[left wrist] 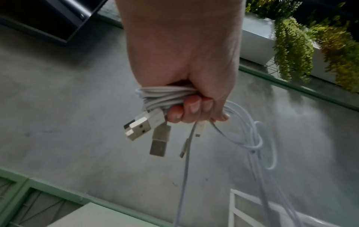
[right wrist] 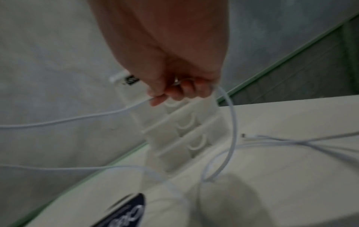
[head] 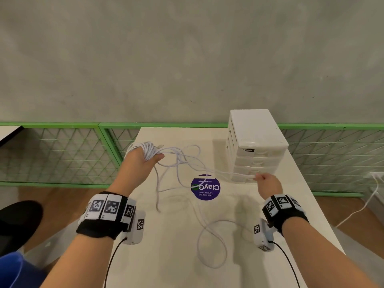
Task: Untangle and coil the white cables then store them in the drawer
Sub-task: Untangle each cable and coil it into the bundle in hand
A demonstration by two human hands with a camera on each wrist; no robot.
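My left hand (head: 145, 161) is raised over the table's far left and grips a wound bundle of white cables (head: 145, 149). In the left wrist view the fingers (left wrist: 191, 109) curl round the coil (left wrist: 165, 95), and USB plugs (left wrist: 141, 127) stick out below it. Loose white strands (head: 187, 161) run from the bundle across to my right hand (head: 267, 181), which pinches a cable (right wrist: 97, 116) in front of the white drawer unit (head: 254, 142). More cable lies in loops (head: 209, 246) on the table. The drawers (right wrist: 186, 135) are all shut.
A round purple sticker (head: 205, 187) marks the cream table (head: 176, 267) between my hands. A green mesh fence (head: 62, 152) runs behind the table. Another white cord (head: 361, 208) hangs off to the right. A blue object (head: 18, 271) sits at lower left.
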